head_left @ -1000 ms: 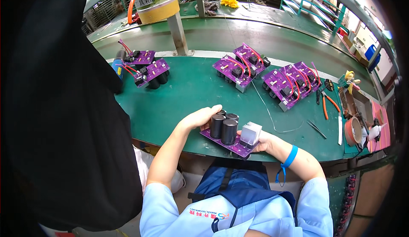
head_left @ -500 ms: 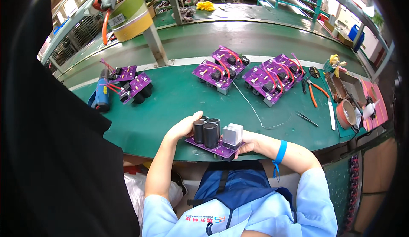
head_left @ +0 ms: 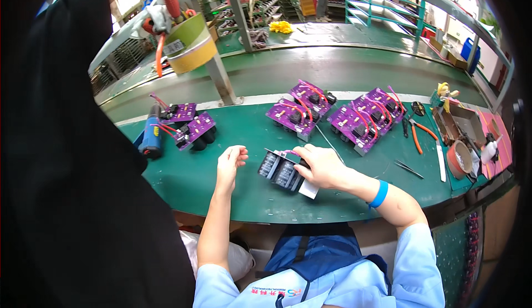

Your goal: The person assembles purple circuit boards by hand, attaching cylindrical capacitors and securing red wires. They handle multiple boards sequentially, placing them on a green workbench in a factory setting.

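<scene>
A purple circuit board with black cylindrical capacitors (head_left: pixel 281 170) and a silver-white heat sink (head_left: pixel 308 189) is tilted on edge over the near part of the green table (head_left: pixel 249 200). My right hand (head_left: pixel 322 167) grips it from the right, thumb and fingers around its upper edge. To the left of the board and apart from it, my left hand (head_left: pixel 230 164) is raised with its fingers loosely bent and nothing in them. Beyond my hands lie more purple boards with red wires: a pair in the middle (head_left: pixel 291 117), a group at right (head_left: pixel 368 117), and two at left (head_left: pixel 194 129).
A blue power tool (head_left: pixel 151 136) lies beside the left boards. At right are tweezers (head_left: pixel 409 169), orange-handled pliers (head_left: pixel 424 133), a white blade (head_left: pixel 441 163), a round tub (head_left: pixel 460 159) and a parts tray (head_left: pixel 464 121). A person in black (head_left: pixel 72 114) is close on the left.
The board has turned from capacitors-up to tilted on edge, slightly farther from me. My left hand has let go of it and moved left; my right hand now grips it from above.
</scene>
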### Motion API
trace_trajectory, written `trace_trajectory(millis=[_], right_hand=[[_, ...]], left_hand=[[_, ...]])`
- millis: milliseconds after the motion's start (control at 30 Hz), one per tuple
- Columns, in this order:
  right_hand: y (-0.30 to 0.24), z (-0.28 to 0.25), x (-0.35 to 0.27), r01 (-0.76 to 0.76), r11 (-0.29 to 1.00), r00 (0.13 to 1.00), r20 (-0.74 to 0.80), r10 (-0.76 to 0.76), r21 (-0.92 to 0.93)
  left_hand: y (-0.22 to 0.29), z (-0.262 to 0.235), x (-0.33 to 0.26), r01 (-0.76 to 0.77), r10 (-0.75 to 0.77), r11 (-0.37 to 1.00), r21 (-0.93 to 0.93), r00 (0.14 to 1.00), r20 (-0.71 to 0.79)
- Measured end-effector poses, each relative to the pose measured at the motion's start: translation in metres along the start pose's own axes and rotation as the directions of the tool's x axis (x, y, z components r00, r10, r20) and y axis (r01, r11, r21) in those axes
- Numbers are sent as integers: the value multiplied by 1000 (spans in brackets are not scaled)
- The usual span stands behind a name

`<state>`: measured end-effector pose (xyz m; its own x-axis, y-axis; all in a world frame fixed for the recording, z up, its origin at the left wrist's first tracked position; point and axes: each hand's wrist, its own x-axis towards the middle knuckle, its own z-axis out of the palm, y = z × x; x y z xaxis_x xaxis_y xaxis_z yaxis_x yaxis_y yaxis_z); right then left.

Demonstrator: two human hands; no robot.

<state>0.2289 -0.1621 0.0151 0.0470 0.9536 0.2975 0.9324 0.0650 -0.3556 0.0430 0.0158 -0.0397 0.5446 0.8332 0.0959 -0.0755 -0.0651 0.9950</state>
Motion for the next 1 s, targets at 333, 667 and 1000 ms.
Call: trace_trajectory(millis=[333,667,1000], right_hand=[[5,44,57,163,895,884,-342,-319,-414],[2,60,51,181,951,921,-295,-253,-250],[5,53,58,162,943,887,-376,-269,-291]], left_hand=[[-31,-62,58,-138,680,679,721,487,-548],[-2,-143,110,-145,211,977,155,573,-792],[52,-78,27,-59,379,569,820,904,-198]])
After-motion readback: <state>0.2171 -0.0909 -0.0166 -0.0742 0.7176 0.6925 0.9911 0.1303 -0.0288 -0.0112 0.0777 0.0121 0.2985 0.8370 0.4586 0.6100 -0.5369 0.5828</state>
